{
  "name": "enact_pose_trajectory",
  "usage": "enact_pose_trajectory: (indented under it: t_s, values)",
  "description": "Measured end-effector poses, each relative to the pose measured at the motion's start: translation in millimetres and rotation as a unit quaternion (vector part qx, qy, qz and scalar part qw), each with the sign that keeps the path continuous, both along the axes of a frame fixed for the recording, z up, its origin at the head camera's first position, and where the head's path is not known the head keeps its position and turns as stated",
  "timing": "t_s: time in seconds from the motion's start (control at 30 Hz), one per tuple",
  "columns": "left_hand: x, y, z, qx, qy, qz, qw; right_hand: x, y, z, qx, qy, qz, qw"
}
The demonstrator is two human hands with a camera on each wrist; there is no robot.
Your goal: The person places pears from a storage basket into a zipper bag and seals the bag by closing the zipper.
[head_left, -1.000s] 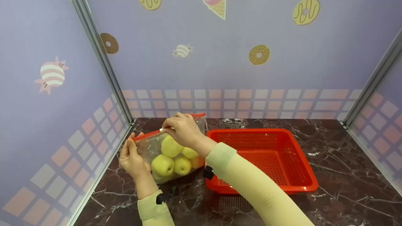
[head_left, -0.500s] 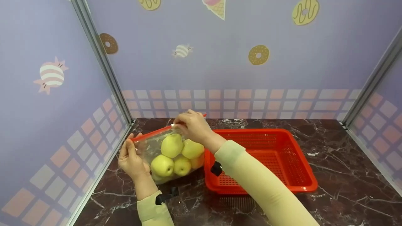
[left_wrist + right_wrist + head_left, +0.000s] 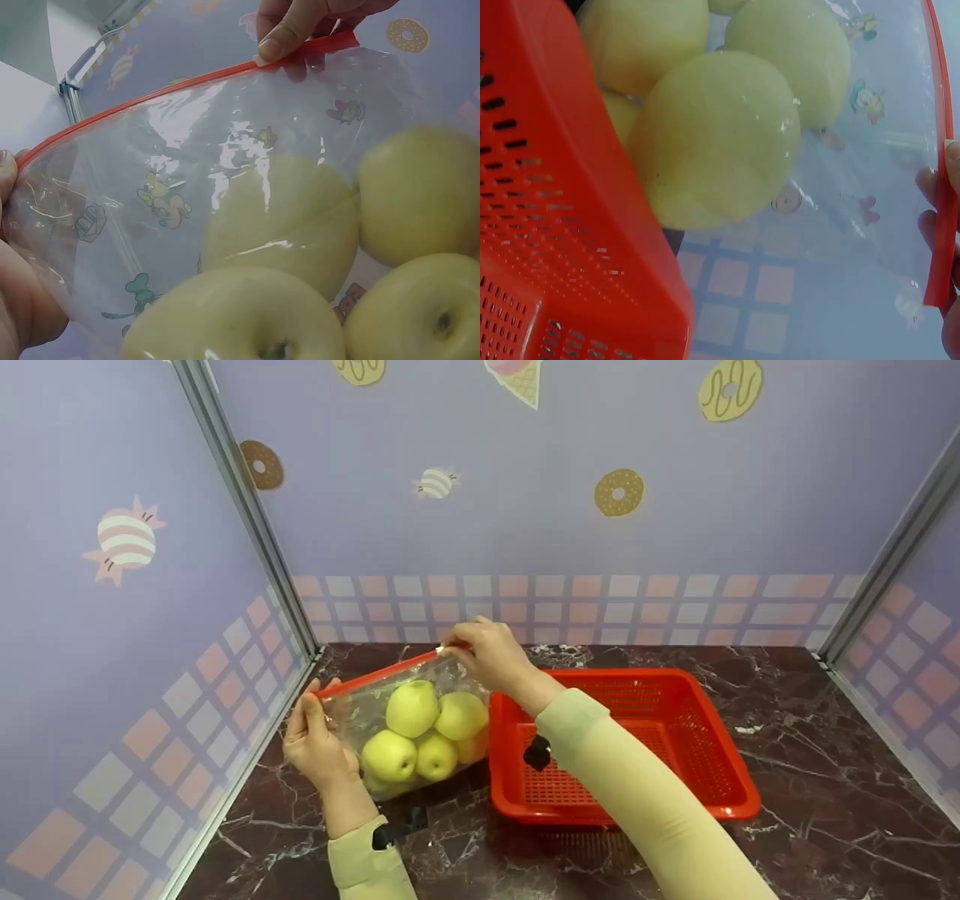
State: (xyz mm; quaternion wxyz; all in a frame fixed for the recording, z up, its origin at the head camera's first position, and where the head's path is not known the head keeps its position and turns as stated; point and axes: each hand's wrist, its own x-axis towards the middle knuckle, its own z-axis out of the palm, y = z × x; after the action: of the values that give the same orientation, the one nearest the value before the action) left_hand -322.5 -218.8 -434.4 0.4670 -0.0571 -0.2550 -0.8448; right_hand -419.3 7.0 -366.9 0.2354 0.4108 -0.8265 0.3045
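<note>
A clear zip bag (image 3: 352, 709) with a red zip strip (image 3: 150, 97) stands tilted on the table, several yellow-green apples (image 3: 390, 755) inside. At the bag's upper left corner, my left hand (image 3: 322, 746) pinches the end of the strip between thumb and fingers. My right hand (image 3: 491, 656) pinches the small white slider (image 3: 259, 60) on the strip, not far from its right end. Behind the slider the strip runs taut between both hands. Cartoon figures are printed on the bag's film. In the right wrist view, my right fingertips (image 3: 952, 161) show only at the edge.
A red plastic basket (image 3: 525, 811) with slotted walls stands right beside the bag, under my right forearm. The dark marbled table (image 3: 817, 750) meets purple patterned walls (image 3: 525, 532) at the back and sides. Black wrist camera mounts (image 3: 401, 829) are strapped near both cuffs.
My right hand has drawn the slider along the strip to the right and slightly up, showing more of the apples. The left hand, bag and basket have stayed in place.
</note>
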Motion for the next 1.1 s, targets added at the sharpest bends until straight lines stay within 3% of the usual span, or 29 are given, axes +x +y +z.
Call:
enact_pose_trajectory:
  t_s: [0.6,0.73,0.93,1.1]
  values:
    - [-1.6,-1,-1.4,0.003,0.007,0.009,0.9999,-23.4,46,0.4,-0.018,-0.085,-0.050,0.995]
    - [-2.0,-1,-1.0,-0.008,-0.012,0.023,0.9996,-23.7,48,0.1,-0.016,-0.092,-0.050,0.994]
    - [-0.6,-1,-0.7,0.016,0.005,0.002,0.9999,-13.4,44,-1.5,-0.081,-0.153,-0.062,0.983]
    - [0.4,-1,-0.7,0.019,-0.001,0.009,0.9998,16.5,35,-4.5,-0.156,-0.166,-0.070,0.971]
